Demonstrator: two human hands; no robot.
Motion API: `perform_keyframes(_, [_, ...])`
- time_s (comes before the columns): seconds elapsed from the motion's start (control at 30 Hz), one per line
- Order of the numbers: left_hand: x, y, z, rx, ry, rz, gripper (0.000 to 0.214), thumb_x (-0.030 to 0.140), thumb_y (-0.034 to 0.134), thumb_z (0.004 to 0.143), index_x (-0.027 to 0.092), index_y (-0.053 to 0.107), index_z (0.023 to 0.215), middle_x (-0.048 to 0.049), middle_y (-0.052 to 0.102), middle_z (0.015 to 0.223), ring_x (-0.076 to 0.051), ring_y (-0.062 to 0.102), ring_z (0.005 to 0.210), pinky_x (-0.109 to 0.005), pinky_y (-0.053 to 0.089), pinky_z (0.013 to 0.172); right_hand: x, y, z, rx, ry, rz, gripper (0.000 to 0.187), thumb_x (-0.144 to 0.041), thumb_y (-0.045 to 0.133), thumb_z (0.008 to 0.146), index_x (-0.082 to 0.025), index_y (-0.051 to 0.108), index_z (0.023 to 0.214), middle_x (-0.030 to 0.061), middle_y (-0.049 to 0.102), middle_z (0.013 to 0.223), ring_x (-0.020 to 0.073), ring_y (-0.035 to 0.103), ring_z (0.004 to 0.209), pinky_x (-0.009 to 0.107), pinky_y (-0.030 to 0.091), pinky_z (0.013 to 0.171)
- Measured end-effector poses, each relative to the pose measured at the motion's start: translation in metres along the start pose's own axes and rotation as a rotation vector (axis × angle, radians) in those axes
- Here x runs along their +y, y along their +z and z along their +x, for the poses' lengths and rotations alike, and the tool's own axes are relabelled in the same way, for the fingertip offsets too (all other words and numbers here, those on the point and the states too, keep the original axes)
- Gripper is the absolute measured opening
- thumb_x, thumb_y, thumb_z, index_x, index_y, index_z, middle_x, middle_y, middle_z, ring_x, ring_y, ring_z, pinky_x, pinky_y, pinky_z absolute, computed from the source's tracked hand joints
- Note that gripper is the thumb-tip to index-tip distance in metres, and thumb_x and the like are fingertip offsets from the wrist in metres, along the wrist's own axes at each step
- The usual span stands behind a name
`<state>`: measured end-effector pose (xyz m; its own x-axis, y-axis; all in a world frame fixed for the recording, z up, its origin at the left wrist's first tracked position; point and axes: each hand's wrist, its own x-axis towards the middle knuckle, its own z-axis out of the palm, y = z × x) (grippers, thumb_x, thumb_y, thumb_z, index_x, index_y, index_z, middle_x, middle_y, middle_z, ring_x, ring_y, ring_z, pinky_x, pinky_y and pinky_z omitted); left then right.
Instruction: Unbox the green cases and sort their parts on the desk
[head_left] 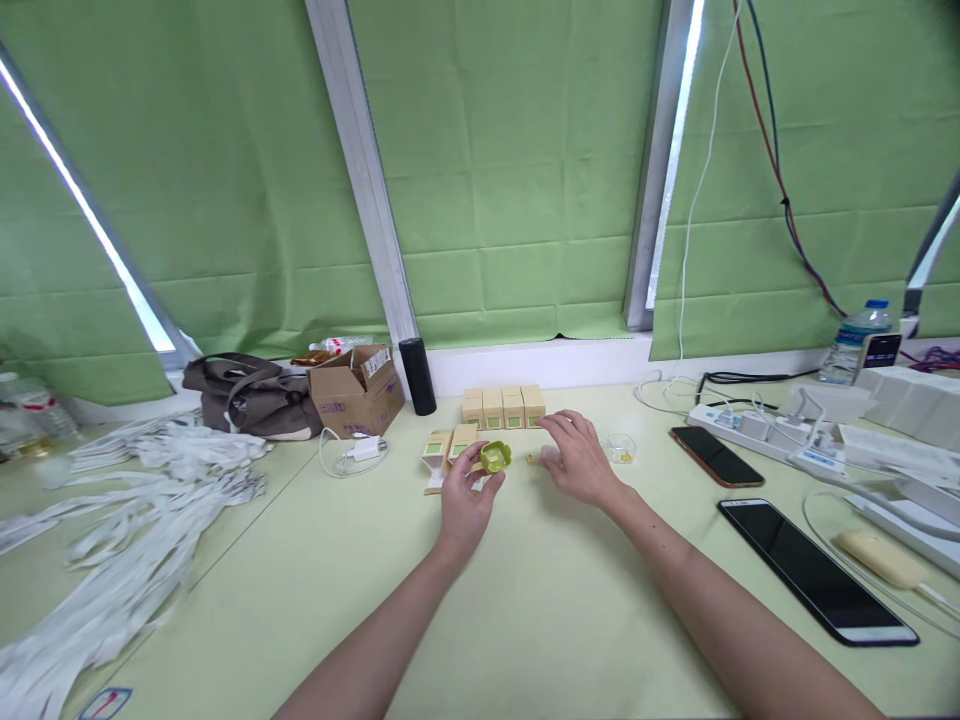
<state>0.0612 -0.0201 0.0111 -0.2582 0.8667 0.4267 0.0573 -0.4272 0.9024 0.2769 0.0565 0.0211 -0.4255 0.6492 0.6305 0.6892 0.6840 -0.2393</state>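
My left hand (466, 495) is closed round a small green round piece (495, 457), held between thumb and fingers just above the pale green table (525, 600). My right hand (576, 457) rests beside it with fingers spread and curved down, over a small tan item (533, 458) on the table. Behind both hands stands a row of several small cream boxes (502, 405). Two more of these boxes (448, 447) lie just left of my left hand, one with its flap open.
A small clear container (622, 447) sits right of my right hand. Two phones (715, 455) (814, 568), a power strip (757, 425) with cables and white boxes lie right. A cardboard box (356, 395), brown bag (244, 395), black cylinder (417, 375), white charger (364, 450) and white straps (135, 520) lie left.
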Motion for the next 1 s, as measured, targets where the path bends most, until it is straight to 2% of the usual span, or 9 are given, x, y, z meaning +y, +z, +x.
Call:
perform_keyframes(0.13, [0.004, 0.001, -0.002, -0.020, 0.046, -0.020, 0.052, 0.028, 0.086, 0.074, 0.020, 0.068, 0.122, -0.0123, 0.070, 0.128, -0.027, 0.069, 0.116, -0.043, 0.054, 0.105, -0.036, -0.001, -0.008, 0.013, -0.019, 0.340, 0.054, -0.012, 0.063, 0.088, -0.029, 0.051, 0.138, 0.0092, 0.065, 0.135, 0.0299, 0.056, 0.127, 0.052, 0.053, 0.103])
perform_keyframes(0.23, [0.005, 0.002, -0.003, -0.069, 0.043, -0.042, 0.053, 0.027, 0.088, 0.072, 0.020, 0.068, 0.120, -0.0122, 0.072, 0.122, -0.028, 0.070, 0.115, -0.043, 0.055, 0.103, -0.056, 0.006, -0.020, 0.077, -0.023, 0.512, 0.055, -0.014, 0.061, 0.092, -0.030, 0.045, 0.142, 0.0101, 0.061, 0.139, 0.0284, 0.057, 0.128, 0.050, 0.056, 0.101])
perform_keyframes(0.37, [0.006, 0.004, -0.006, -0.112, 0.053, -0.048, 0.053, 0.028, 0.090, 0.071, 0.021, 0.069, 0.119, -0.0111, 0.072, 0.121, -0.028, 0.070, 0.116, -0.042, 0.055, 0.102, -0.067, 0.011, -0.028, 0.176, -0.035, 0.654, 0.048, -0.017, 0.058, 0.097, -0.031, 0.046, 0.141, 0.0097, 0.062, 0.137, 0.0272, 0.060, 0.125, 0.049, 0.057, 0.100])
perform_keyframes(0.53, [0.011, 0.004, -0.009, -0.081, 0.139, 0.047, 0.046, 0.032, 0.090, 0.073, 0.023, 0.072, 0.115, -0.0080, 0.068, 0.120, -0.026, 0.068, 0.115, -0.041, 0.054, 0.103, -0.071, 0.004, -0.030, 0.190, -0.054, 0.676, 0.044, -0.021, 0.059, 0.099, -0.031, 0.050, 0.141, 0.0105, 0.064, 0.134, 0.0291, 0.061, 0.122, 0.051, 0.059, 0.097])
perform_keyframes(0.7, [0.010, 0.002, -0.009, -0.075, 0.207, 0.155, 0.040, 0.048, 0.087, 0.077, 0.021, 0.076, 0.105, -0.0100, 0.068, 0.112, -0.027, 0.066, 0.109, -0.040, 0.055, 0.096, -0.071, 0.008, -0.038, 0.199, -0.075, 0.632, 0.059, -0.019, 0.061, 0.095, -0.033, 0.042, 0.149, 0.0116, 0.060, 0.138, 0.0318, 0.058, 0.124, 0.053, 0.059, 0.095])
perform_keyframes(0.83, [0.009, 0.001, -0.011, -0.154, 0.217, 0.185, 0.049, 0.066, 0.067, 0.091, 0.018, 0.077, 0.093, -0.0146, 0.067, 0.113, -0.029, 0.065, 0.113, -0.042, 0.054, 0.098, -0.074, 0.016, -0.043, 0.228, -0.069, 0.599, 0.065, -0.018, 0.064, 0.091, -0.032, 0.041, 0.151, 0.0132, 0.056, 0.138, 0.0333, 0.055, 0.126, 0.055, 0.057, 0.099])
perform_keyframes(0.93, [0.011, 0.001, -0.013, -0.210, 0.208, 0.188, 0.060, 0.070, 0.049, 0.099, 0.018, 0.078, 0.087, -0.0152, 0.070, 0.109, -0.030, 0.064, 0.115, -0.042, 0.053, 0.099, -0.078, 0.018, -0.043, 0.218, -0.037, 0.594, 0.062, -0.018, 0.064, 0.092, -0.031, 0.043, 0.148, 0.0139, 0.054, 0.134, 0.0328, 0.055, 0.124, 0.054, 0.056, 0.101])
perform_keyframes(1.0, [0.013, 0.002, -0.014, -0.239, 0.186, 0.164, 0.066, 0.071, 0.043, 0.100, 0.018, 0.078, 0.082, -0.0148, 0.072, 0.103, -0.030, 0.065, 0.111, -0.042, 0.054, 0.097, -0.081, 0.018, -0.044, 0.221, -0.015, 0.600, 0.058, -0.019, 0.065, 0.092, -0.030, 0.045, 0.145, 0.0138, 0.054, 0.131, 0.0323, 0.055, 0.122, 0.053, 0.056, 0.100])
